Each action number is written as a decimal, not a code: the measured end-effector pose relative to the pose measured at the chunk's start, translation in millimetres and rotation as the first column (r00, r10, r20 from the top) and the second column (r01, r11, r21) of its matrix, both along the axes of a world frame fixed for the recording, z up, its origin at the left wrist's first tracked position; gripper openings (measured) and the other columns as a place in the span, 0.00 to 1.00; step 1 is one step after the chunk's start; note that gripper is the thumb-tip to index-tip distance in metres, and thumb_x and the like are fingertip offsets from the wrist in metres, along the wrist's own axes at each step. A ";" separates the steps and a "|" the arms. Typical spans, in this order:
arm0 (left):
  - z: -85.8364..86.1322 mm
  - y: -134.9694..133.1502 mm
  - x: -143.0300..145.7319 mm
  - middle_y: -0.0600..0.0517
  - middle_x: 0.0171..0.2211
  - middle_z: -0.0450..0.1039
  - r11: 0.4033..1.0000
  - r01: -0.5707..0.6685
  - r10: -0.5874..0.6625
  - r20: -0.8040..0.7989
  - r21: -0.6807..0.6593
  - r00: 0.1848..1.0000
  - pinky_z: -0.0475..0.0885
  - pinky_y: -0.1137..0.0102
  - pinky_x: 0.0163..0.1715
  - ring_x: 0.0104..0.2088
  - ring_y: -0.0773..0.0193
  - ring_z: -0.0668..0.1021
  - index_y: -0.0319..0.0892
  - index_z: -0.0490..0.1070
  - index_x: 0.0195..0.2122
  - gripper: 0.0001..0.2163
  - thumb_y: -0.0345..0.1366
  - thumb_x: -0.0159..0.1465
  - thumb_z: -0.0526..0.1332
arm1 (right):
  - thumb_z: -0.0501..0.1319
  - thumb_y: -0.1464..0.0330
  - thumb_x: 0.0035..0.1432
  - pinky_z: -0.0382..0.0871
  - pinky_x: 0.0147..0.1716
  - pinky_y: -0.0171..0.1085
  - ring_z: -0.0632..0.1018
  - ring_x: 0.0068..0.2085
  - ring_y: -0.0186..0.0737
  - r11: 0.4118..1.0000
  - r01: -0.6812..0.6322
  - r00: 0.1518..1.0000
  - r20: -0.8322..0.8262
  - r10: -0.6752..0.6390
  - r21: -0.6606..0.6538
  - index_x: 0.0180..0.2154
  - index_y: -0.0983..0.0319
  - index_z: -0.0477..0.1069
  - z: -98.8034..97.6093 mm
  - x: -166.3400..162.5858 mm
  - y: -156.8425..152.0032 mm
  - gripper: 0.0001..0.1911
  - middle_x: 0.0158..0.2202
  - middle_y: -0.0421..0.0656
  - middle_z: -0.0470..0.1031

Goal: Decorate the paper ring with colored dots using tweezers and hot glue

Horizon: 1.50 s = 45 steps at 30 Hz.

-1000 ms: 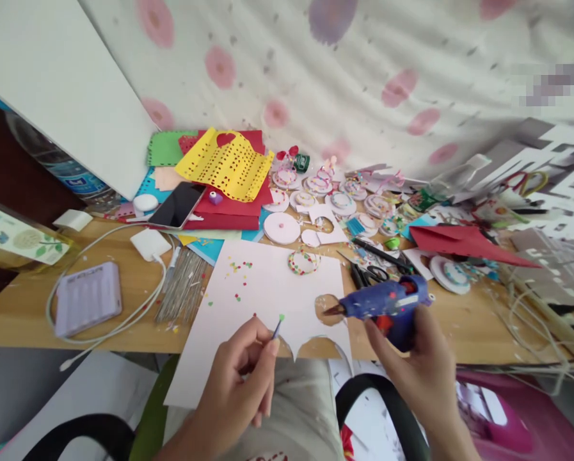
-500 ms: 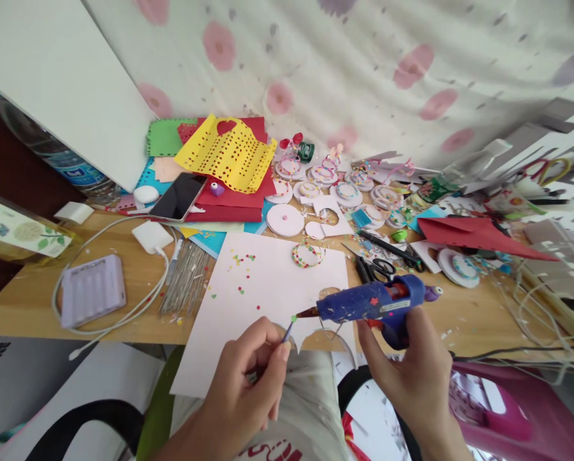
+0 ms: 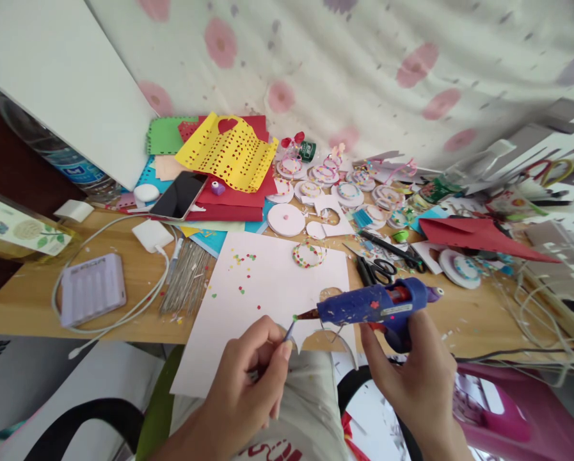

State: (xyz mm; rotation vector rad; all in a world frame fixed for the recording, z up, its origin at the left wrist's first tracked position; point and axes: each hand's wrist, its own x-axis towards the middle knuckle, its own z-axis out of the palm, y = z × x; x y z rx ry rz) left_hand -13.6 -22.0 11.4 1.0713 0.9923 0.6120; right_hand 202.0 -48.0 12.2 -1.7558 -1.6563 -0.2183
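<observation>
My left hand (image 3: 248, 374) is closed on slim blue tweezers (image 3: 289, 331), with most of their length hidden in the fingers. A tiny green paper dot (image 3: 295, 318) is at their tip. My right hand (image 3: 414, 371) grips a blue hot glue gun (image 3: 358, 306) by its handle, its brown nozzle (image 3: 308, 314) pointing left at the dot and seeming to touch it. Both hands are over the near edge of a white paper sheet (image 3: 224, 333) with curved cut-outs. On the sheet lie scattered coloured dots (image 3: 242, 291) and a ring of coloured dots (image 3: 308, 255).
Behind the sheet stand several decorated white discs (image 3: 285, 219). Black scissors (image 3: 382, 270) lie to the right, near folded red paper (image 3: 478, 237). On the left are thin metal sticks (image 3: 185, 278), a phone (image 3: 180, 195), a white charger (image 3: 153, 237) with cable, and a battery case (image 3: 93, 289).
The glue gun and my right hand have shifted very slightly right and down. The nozzle tip stays at the green dot, and my left hand is nearly still.
</observation>
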 end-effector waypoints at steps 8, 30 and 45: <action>10.6 -0.8 2.0 0.61 0.11 0.58 0.999 -0.053 0.052 -0.053 -0.011 0.997 0.51 0.81 0.12 0.10 0.75 0.57 0.44 0.60 0.27 0.18 0.53 0.66 0.57 | 0.62 0.68 0.59 0.55 0.21 0.31 0.59 0.22 0.30 1.000 -0.012 1.000 -0.001 0.012 0.001 0.31 0.59 0.60 -2.7 0.9 -2.0 0.10 0.23 0.34 0.56; -0.1 1.0 -2.4 0.61 0.11 0.58 0.999 0.041 -0.041 0.003 0.031 0.999 0.52 0.81 0.11 0.10 0.75 0.58 0.44 0.59 0.29 0.18 0.52 0.69 0.53 | 0.66 0.66 0.57 0.54 0.18 0.31 0.58 0.20 0.29 0.999 0.006 1.000 0.023 -0.006 0.031 0.29 0.58 0.57 1.0 -0.7 0.6 0.16 0.22 0.32 0.55; -3.8 2.9 -3.2 0.62 0.11 0.58 0.998 0.057 -0.056 -0.004 0.030 0.998 0.53 0.82 0.10 0.10 0.75 0.58 0.45 0.58 0.29 0.18 0.53 0.69 0.52 | 0.68 0.66 0.55 0.54 0.19 0.30 0.57 0.21 0.27 0.998 0.036 0.999 -0.029 -0.035 0.050 0.29 0.59 0.55 -0.9 0.2 -1.2 0.19 0.22 0.32 0.55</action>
